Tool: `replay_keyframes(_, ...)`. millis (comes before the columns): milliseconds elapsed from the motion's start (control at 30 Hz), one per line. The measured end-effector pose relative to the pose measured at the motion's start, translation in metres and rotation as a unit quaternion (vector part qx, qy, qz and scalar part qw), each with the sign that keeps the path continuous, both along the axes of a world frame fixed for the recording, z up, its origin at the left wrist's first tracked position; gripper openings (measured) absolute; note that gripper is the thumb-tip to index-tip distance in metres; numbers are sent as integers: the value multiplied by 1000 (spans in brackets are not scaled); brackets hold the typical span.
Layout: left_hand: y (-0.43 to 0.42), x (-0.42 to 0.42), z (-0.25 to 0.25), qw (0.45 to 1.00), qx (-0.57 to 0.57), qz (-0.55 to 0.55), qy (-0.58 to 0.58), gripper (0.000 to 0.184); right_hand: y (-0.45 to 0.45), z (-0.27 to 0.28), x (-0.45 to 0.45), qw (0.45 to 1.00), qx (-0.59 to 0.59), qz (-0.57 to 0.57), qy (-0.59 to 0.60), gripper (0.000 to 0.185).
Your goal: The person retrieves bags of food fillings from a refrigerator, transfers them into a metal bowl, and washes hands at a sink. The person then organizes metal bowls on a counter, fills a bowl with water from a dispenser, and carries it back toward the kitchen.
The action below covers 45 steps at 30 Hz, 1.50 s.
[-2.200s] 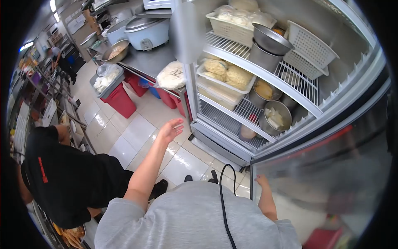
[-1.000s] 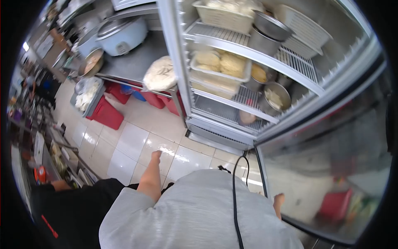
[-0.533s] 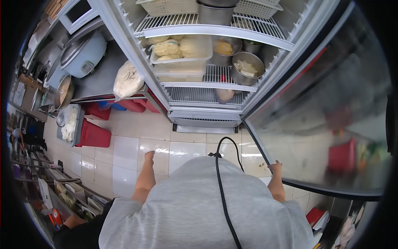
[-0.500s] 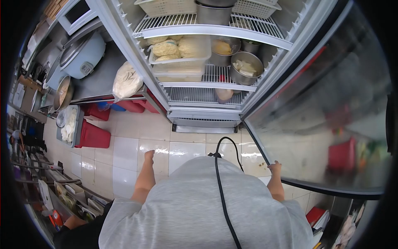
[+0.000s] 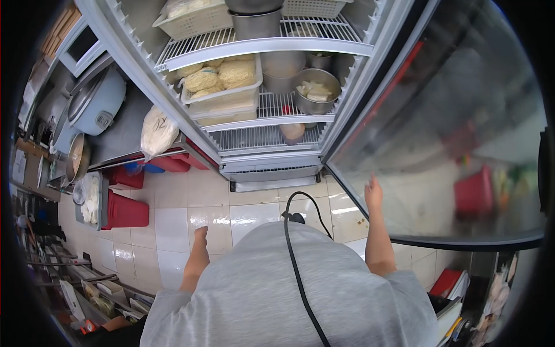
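An upright fridge [image 5: 269,161] stands ahead with its glass door [image 5: 428,173] swung out to the right. On its shelves are a plastic tub [image 5: 225,97] of bagged yellow noodles, a metal pot [image 5: 317,104] of pale pieces and a white basket [image 5: 193,23]. My right hand [image 5: 373,194] is raised in front of the door glass near its edge, fingers extended, holding nothing that shows. Low over the floor tiles, my left hand [image 5: 200,236] hangs beside my body; its fingers are too small and foreshortened to read.
Left of the fridge, a steel counter [image 5: 124,130] bears a blue rice cooker [image 5: 98,104] and a white bag [image 5: 159,133]. Red bins [image 5: 128,211] stand below, beside a grey tub [image 5: 104,202]. A co-worker's dark clothing [image 5: 130,334] shows at lower left. A black cable [image 5: 292,254] crosses my shirt.
The view has turned to face the fridge more squarely. My right hand has risen from the door's lower edge, fingers now extended. My left arm has dropped from its earlier outstretched position.
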<state>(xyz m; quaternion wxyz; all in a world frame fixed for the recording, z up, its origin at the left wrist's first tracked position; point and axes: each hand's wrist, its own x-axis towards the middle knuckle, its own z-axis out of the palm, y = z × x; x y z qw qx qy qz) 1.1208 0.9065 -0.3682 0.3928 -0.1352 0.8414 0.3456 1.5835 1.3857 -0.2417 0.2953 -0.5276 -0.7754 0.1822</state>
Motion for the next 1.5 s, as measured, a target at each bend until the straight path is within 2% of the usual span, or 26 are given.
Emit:
replay_keyframes(33, -2, 1, 0, 1000, -12, -4, -4, 49, 4, 46, -31, 999, -30, 15, -38, 64)
replay_keyframes(67, -2, 1, 0, 1000, -25, -8, -8, 49, 12, 71, -54, 995, 11, 43, -95, 71)
replay_keyframes(233, 2, 4, -2, 999, -17, -20, 27, 47, 60, 113, -104, 979, 68, -9, -194, 80)
replay_keyframes(300, 8, 6, -1, 999, -12, -21, 43, 45, 70, 107, -102, 940, 61, 2, -337, 60)
replay_keyframes(367, 14, 17, 12, 998, -13, 18, 55, 42, 94, 35, -83, 913, 4, 65, -403, 27)
replay_keyframes(433, 11, 20, 9, 998, -13, 17, 52, 41, 79, 27, -72, 928, -117, 86, -342, 17)
replay_keyframes(500, -2, 22, -1, 998, -14, 20, 49, 40, 67, 5, -62, 955, -101, 40, -274, 9)
replay_keyframes(533, -12, 18, -11, 997, -49, -52, 39, 39, 60, -5, -53, 966, -76, 55, -242, 9)
replay_keyframes(567, -18, 19, -10, 976, -86, -190, 65, 35, 56, -14, -46, 974, -48, 72, -208, 9)
replay_keyframes(600, -23, 21, -8, 935, -121, -317, 105, 33, 59, -30, -40, 961, -99, 64, -251, 10)
replay_keyframes(633, -28, 24, 0, 836, -157, -495, 177, 35, 63, -46, -34, 943, -147, 55, -293, 12)
replay_keyframes(767, -24, 13, -7, 844, -148, -485, 178, 34, 38, -48, -10, 916, -192, 21, -353, 16)
replay_keyframes(800, -13, 19, -3, 940, -133, -283, 137, 34, 34, -53, -2, 900, -211, 23, -382, 19)
replay_keyframes(833, -5, 23, 1, 988, -110, -68, 86, 36, 27, -64, 9, 912, -210, -16, -352, 23)
replay_keyframes(933, 10, 23, 12, 989, -21, -51, 137, 40, 0, -51, 27, 897, -269, -32, -349, 36)
replay_keyframes(1033, 22, 24, 12, 987, -22, -52, 152, 40, -21, -99, 58, 917, -121, -1, -380, 32)
replay_keyframes(1100, 28, 33, 24, 988, -33, -47, 142, 39, 8, -140, 72, 926, -210, 51, -310, 31)
replay_keyframes(1133, 30, 35, 30, 990, -49, -46, 128, 38, 9, -129, 64, 927, -205, 52, -308, 31)
replay_keyframes(1200, 25, 34, 23, 986, -55, -73, 138, 38, -7, -58, 30, 894, -281, -77, -341, 31)
replay_keyframes(1233, 24, 36, 20, 982, -65, -103, 146, 38, 9, -70, 25, 884, -359, -74, -290, 41)
replay_keyframes(1267, 22, 36, 17, 982, -60, -101, 149, 38, 17, -80, 21, 887, -355, -73, -287, 41)
replay_keyframes(1333, 17, 42, 21, 987, -61, -65, 135, 40, 12, -45, -20, 944, -184, 48, -269, 60)
replay_keyframes(1367, 15, 41, 17, 987, -56, -62, 139, 40, 18, -23, -44, 962, -155, 94, -202, 68)
replay_keyframes(1400, 9, 38, 8, 978, -94, -127, 136, 41, 25, 6, -72, 973, -125, 140, -133, 75)
replay_keyframes(1433, 9, 35, 2, 964, -130, -190, 134, 42, 25, 50, -102, 976, -117, 168, -73, 73)
replay_keyframes(1500, 12, 41, 7, 968, -140, -155, 137, 42, 24, 130, -156, 972, -67, 225, 21, 67)
